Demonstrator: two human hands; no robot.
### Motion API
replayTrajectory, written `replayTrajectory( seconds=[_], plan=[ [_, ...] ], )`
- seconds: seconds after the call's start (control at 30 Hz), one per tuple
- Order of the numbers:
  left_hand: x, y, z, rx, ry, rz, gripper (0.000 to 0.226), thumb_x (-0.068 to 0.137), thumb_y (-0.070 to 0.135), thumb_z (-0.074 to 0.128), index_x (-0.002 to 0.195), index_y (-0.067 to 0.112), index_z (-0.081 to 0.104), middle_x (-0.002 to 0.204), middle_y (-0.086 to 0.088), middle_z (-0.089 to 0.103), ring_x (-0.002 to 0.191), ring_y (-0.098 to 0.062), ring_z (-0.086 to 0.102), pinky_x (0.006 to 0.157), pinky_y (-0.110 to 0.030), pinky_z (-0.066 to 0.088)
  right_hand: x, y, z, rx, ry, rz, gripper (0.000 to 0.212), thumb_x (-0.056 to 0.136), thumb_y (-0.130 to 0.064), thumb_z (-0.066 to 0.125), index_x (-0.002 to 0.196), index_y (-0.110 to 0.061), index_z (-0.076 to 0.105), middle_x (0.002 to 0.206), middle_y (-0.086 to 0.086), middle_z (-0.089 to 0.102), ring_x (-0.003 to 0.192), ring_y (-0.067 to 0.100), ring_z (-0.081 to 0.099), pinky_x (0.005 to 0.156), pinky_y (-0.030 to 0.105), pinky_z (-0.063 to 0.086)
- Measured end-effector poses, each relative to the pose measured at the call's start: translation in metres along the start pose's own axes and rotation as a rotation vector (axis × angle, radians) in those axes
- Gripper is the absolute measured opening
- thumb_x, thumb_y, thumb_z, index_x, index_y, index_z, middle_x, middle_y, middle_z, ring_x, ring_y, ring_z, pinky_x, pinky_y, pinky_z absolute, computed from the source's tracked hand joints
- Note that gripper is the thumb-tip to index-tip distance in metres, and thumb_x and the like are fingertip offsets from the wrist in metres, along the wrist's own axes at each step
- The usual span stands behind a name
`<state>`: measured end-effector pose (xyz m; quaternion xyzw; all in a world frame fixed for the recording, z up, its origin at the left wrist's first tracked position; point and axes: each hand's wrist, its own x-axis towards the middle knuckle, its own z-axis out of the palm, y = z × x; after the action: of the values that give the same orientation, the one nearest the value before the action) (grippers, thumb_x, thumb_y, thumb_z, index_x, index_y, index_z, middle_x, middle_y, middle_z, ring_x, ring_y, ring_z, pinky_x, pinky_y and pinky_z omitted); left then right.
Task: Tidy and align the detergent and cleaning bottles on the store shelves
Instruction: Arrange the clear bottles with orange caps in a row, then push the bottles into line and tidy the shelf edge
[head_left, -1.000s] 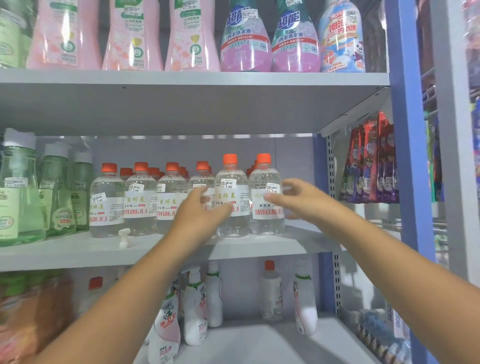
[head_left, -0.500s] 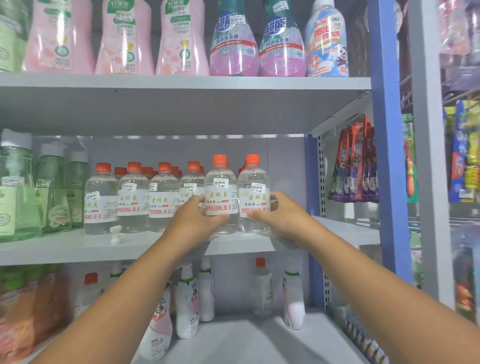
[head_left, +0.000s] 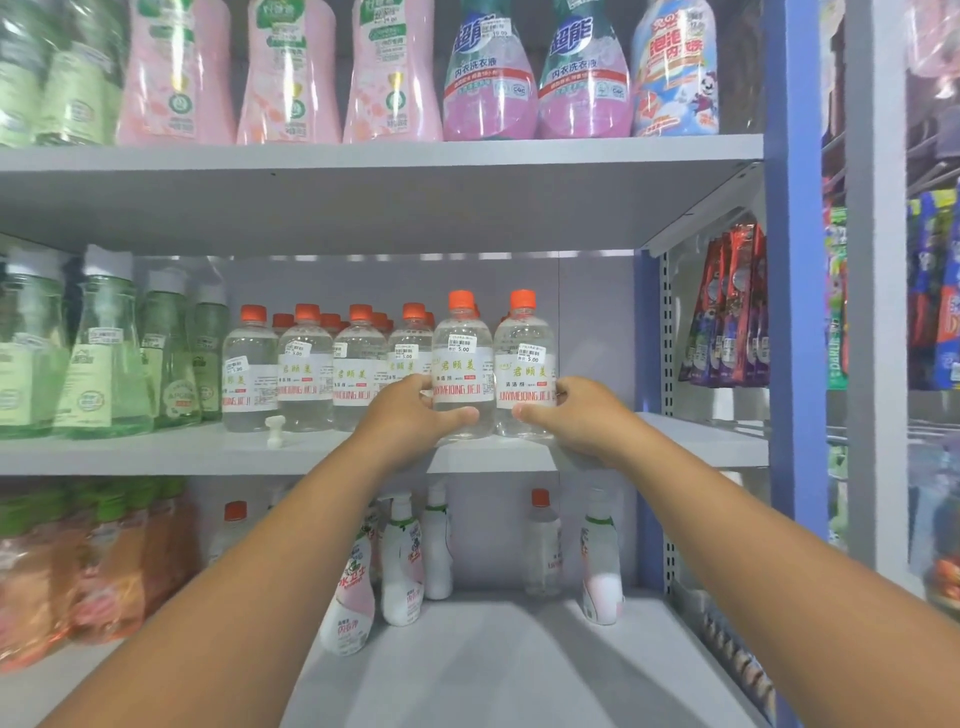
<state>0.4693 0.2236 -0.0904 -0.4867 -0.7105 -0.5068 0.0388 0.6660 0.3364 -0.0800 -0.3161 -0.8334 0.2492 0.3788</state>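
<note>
On middle shelf (head_left: 156, 457), hands gripping "JUNYIMEIQING JIEJI" bottles (head_left: 462, 364)

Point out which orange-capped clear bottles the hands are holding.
The two rightmost front bottles: left hand grips one, right hand the end one.

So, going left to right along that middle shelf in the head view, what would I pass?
Green bottles → small white cap lying loose → row of clear orange-capped bottles → left hand gripping one clear bottle → right hand gripping its neighbour → blue upright.
</note>
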Motion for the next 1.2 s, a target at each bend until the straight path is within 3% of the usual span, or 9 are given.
replayTrajectory(
  seconds=[0.23, 0.3, 0.43, 0.57, 0.63, 0.7, 0.87, 1.0, 1.2],
  plan=[
    [-0.019, 0.017, -0.005, 0.088, 0.021, 0.006, 0.078, 0.082, 0.056, 0.079, 0.145, 0.021, 0.050, 0.140, 0.002, 0.061, 0.113, -0.015, 0.061, 0.084, -0.027, 0.042, -0.007, -0.007, -0.001, -0.118, 0.008, -0.027, 0.040, 0.093, -0.046, 0.069, 0.125, -0.024, 0.066, 0.124, -0.001, 0.071, 0.107, 0.020, 0.066, 0.091, 0.037, 0.053],
    [-0.038, 0.015, -0.008, 0.012, 0.128, 0.096, 0.069, 0.087, 0.053, 0.074, 0.146, 0.024, 0.049, 0.142, 0.007, 0.059, 0.121, -0.012, 0.058, 0.093, -0.028, 0.044, -0.017, -0.005, 0.007, -0.088, 0.197, -0.116, 0.040, 0.094, -0.042, 0.069, 0.127, -0.022, 0.062, 0.124, -0.003, 0.067, 0.106, 0.017, 0.064, 0.087, 0.034, 0.050],
    [-0.114, -0.053, -0.006, -0.205, 0.423, 0.354, 0.021, 0.097, 0.038, 0.061, 0.118, 0.040, 0.063, 0.117, 0.019, 0.068, 0.112, -0.003, 0.064, 0.092, -0.014, 0.049, -0.070, 0.026, 0.061, 0.073, 0.672, -0.601, 0.027, 0.093, -0.023, 0.061, 0.120, -0.019, 0.061, 0.108, -0.015, 0.055, 0.102, 0.007, 0.057, 0.098, 0.026, 0.044],
    [-0.152, -0.173, -0.001, -0.127, 0.311, 0.056, 0.018, 0.097, 0.024, 0.065, 0.107, 0.039, 0.064, 0.103, 0.018, 0.069, 0.099, -0.003, 0.067, 0.084, -0.024, 0.054, -0.100, 0.056, 0.143, 0.019, 0.509, -0.695, 0.014, 0.091, -0.017, 0.055, 0.101, -0.019, 0.065, 0.099, -0.018, 0.057, 0.092, 0.006, 0.056, 0.115, 0.026, 0.033],
    [-0.147, -0.234, -0.017, -0.082, 0.299, -0.154, 0.017, 0.096, 0.020, 0.067, 0.109, 0.031, 0.064, 0.104, 0.012, 0.070, 0.101, -0.011, 0.068, 0.086, -0.036, 0.055, -0.099, 0.068, 0.177, -0.050, 0.378, -0.634, 0.014, 0.091, -0.021, 0.054, 0.101, -0.025, 0.063, 0.099, -0.018, 0.058, 0.092, 0.006, 0.055, 0.089, 0.015, 0.042],
    [-0.131, -0.283, -0.040, -0.040, 0.363, -0.280, 0.020, 0.095, 0.023, 0.068, 0.112, 0.028, 0.060, 0.109, 0.005, 0.068, 0.103, -0.021, 0.066, 0.082, -0.037, 0.051, -0.082, 0.088, 0.203, -0.156, 0.308, -0.447, 0.016, 0.092, -0.019, 0.062, 0.107, -0.022, 0.067, 0.106, -0.009, 0.062, 0.097, 0.011, 0.058, 0.077, 0.025, 0.044],
    [-0.073, -0.354, -0.064, 0.010, 0.297, -0.341, 0.052, 0.080, 0.036, 0.087, 0.114, 0.015, 0.054, 0.101, 0.007, 0.060, 0.084, -0.009, 0.059, 0.069, -0.024, 0.048, -0.013, 0.140, 0.235, -0.074, 0.411, 0.332, 0.062, 0.090, -0.015, 0.076, 0.136, 0.015, 0.049, 0.130, 0.039, 0.054, 0.126, 0.051, 0.052, 0.102, 0.049, 0.044],
    [-0.035, -0.397, -0.064, -0.044, 0.227, -0.388, 0.032, 0.074, 0.038, 0.090, 0.084, 0.013, 0.073, 0.075, 0.002, 0.074, 0.072, -0.023, 0.071, 0.062, -0.034, 0.054, 0.021, 0.168, 0.255, -0.053, 0.369, 0.579, 0.114, 0.085, -0.034, 0.083, 0.160, 0.006, 0.009, 0.160, 0.032, 0.028, 0.149, 0.046, 0.029, 0.118, 0.049, 0.030],
    [-0.016, -0.441, -0.050, -0.156, 0.228, -0.479, 0.026, 0.085, 0.027, 0.079, 0.071, 0.022, 0.058, 0.076, -0.003, 0.070, 0.080, -0.033, 0.068, 0.080, -0.044, 0.053, 0.054, 0.210, 0.261, -0.013, 0.483, 0.672, 0.090, 0.078, -0.034, 0.088, 0.144, 0.004, 0.041, 0.139, 0.029, 0.055, 0.128, 0.045, 0.055, 0.097, 0.046, 0.046]
  ],
)
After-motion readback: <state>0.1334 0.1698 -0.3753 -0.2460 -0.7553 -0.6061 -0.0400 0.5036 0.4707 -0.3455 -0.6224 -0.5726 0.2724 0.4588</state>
